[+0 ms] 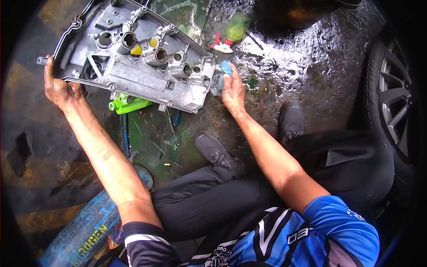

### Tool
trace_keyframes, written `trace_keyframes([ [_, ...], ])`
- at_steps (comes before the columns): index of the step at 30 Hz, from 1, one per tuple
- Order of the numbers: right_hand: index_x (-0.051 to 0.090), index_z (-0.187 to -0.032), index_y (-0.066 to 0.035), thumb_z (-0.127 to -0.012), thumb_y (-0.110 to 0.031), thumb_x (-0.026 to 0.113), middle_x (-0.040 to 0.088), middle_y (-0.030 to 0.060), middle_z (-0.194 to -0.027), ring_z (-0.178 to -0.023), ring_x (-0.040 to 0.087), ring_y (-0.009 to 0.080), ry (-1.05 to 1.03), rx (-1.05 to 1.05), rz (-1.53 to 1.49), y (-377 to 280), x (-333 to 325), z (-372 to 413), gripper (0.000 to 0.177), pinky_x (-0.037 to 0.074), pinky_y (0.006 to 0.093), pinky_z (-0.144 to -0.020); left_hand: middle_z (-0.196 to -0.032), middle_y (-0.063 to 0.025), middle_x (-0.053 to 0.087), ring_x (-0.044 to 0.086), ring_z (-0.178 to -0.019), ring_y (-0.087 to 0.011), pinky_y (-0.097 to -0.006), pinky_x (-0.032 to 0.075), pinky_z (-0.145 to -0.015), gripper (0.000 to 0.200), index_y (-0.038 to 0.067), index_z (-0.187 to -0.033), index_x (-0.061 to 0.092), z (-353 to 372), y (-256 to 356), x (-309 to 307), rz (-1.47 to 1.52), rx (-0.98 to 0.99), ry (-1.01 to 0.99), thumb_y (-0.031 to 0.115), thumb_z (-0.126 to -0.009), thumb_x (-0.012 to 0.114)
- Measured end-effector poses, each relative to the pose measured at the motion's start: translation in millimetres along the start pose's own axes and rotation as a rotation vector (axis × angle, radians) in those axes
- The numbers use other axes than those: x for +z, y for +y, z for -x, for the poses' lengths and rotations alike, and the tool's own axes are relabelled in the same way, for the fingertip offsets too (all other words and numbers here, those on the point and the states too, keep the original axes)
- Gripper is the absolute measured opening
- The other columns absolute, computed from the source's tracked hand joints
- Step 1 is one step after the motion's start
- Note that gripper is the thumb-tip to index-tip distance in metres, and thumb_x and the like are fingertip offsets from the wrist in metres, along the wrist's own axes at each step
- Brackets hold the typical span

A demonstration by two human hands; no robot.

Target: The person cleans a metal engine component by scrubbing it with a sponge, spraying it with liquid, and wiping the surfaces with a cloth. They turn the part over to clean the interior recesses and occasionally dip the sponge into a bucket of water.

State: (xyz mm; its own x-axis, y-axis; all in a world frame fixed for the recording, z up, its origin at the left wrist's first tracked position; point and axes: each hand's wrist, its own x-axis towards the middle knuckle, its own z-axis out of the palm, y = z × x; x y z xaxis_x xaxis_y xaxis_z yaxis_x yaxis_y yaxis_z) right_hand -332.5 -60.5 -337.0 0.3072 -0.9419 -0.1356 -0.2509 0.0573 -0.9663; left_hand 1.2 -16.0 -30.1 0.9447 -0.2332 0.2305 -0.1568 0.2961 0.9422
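The metal cover (147, 60) lies in front of the person, above the wet, dark floor (284, 66), its lower edge over a bright green container (129, 105); whether it rests on anything cannot be told. The left hand (66, 92) has its fingers curled around the cover's left corner, while the right hand (233, 91) has its fingers closed on a blue cloth (226, 68), perhaps a sponge, beside the cover's right end. The cover looks like cast metal, so it should be stiff and of moderate weight, awkward through breadth rather than fragile, and any film of liquid would probably make it slippery. The outer rim at opposite ends seems the surest hold, with the raised round tubes (156, 58) as a second choice. As for containers, a see-through spray bottle (239, 26) with a red and white head lies on its side on the floor, yellow-green within, though its fill level is unclear. The green container's contents are hidden, as are those of the scuffed blue cylinder (84, 222) by the person's left arm
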Motion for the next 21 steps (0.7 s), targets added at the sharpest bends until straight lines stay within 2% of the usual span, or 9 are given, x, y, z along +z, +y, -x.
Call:
trace_keyframes([
  [1,0.043,-0.145,-0.008,-0.103,-0.019,0.045,0.056,0.0215,-0.135,-0.123,0.056,0.0367,-0.101,-0.051,0.030,0,2,1,0.044,0.043,0.0411,-0.105,-0.115,-0.0200,0.067,0.066,-0.106,-0.0324,-0.0467,0.052,-0.099,0.027,-0.008,-0.114,0.065,-3,0,-2,0.015,-0.028,-0.007,0.008,-0.093,0.062],
  [4,0.045,-0.143,-0.008,-0.099,-0.010,0.049,0.057,0.0217,-0.133,-0.124,0.055,0.0391,-0.320,-0.165,0.096,10,13,16,0.045,0.042,0.0430,-0.108,-0.115,-0.0197,0.068,0.066,-0.106,-0.0322,-0.0466,0.052,-0.098,0.026,-0.008,-0.114,0.066,-12,-1,-8,-0.017,-0.001,-0.031,0.007,-0.093,0.062],
  [5,0.048,-0.141,-0.010,-0.098,-0.008,0.050,0.059,0.0221,-0.130,-0.124,0.054,0.0381,-0.295,-0.523,0.413,44,30,29,0.043,0.043,0.0439,-0.108,-0.115,-0.0195,0.068,0.066,-0.105,-0.0318,-0.0461,0.053,-0.097,0.026,-0.009,-0.114,0.066,-12,-1,-5,-0.023,0.004,-0.024,0.006,-0.093,0.062],
  [9,0.053,-0.140,-0.015,-0.098,-0.013,0.045,0.054,0.0179,-0.141,-0.126,0.053,0.0363,-0.506,-0.359,0.370,59,18,25,0.043,0.039,0.0444,-0.110,-0.114,-0.0184,0.068,0.066,-0.105,-0.0303,-0.0440,0.053,-0.096,0.025,-0.009,-0.113,0.066,-7,0,2,-0.060,0.032,0.016,0.005,-0.093,0.062],
  [12,0.056,-0.139,-0.020,-0.099,-0.016,0.043,0.052,0.0177,-0.145,-0.131,0.050,0.0378,-0.701,-0.239,0.677,32,4,10,0.042,0.037,0.0453,-0.113,-0.116,-0.0182,0.068,0.066,-0.104,-0.0294,-0.0422,0.054,-0.095,0.025,-0.010,-0.113,0.066,-5,-1,7,-0.038,0.048,0.032,0.004,-0.092,0.063],
  [13,0.057,-0.138,-0.024,-0.098,-0.017,0.040,0.053,0.0190,-0.143,-0.134,0.048,0.0382,-0.710,-0.260,0.671,27,5,5,0.043,0.035,0.0465,-0.114,-0.116,-0.0184,0.067,0.066,-0.104,-0.0294,-0.0420,0.054,-0.095,0.025,-0.010,-0.113,0.066,-6,-2,8,-0.018,0.029,0.010,0.004,-0.092,0.062],
  [18,0.062,-0.130,-0.019,-0.097,-0.020,0.045,0.066,0.0158,-0.114,-0.108,0.064,0.0324,-0.827,-0.374,0.887,-9,2,-12,0.038,0.050,0.0464,-0.091,-0.112,-0.0174,0.068,0.066,-0.103,-0.0288,-0.0413,0.052,-0.096,0.028,-0.008,-0.116,0.064,-13,-1,4,0.012,0.007,-0.089,0.005,-0.092,0.064],
  [19,0.062,-0.129,-0.018,-0.096,-0.019,0.046,0.068,0.0153,-0.107,-0.101,0.066,0.0314,-0.847,-0.386,0.909,-12,5,-10,0.037,0.052,0.0462,-0.086,-0.102,-0.0138,0.069,0.069,-0.092,-0.0260,-0.0373,0.056,-0.088,0.024,-0.007,-0.111,0.064,-15,1,2,0.078,-0.008,-0.158,0.002,-0.089,0.068],
  [21,0.061,-0.130,-0.015,-0.097,-0.020,0.045,0.069,0.0146,-0.098,-0.089,0.069,0.0298,-0.791,-0.455,0.960,-8,6,-7,0.037,0.055,0.0434,-0.076,-0.101,-0.0136,0.068,0.068,-0.092,-0.0254,-0.0368,0.056,-0.086,0.023,-0.007,-0.109,0.065,-15,0,6,0.035,0.047,-0.115,0.001,-0.088,0.068],
])
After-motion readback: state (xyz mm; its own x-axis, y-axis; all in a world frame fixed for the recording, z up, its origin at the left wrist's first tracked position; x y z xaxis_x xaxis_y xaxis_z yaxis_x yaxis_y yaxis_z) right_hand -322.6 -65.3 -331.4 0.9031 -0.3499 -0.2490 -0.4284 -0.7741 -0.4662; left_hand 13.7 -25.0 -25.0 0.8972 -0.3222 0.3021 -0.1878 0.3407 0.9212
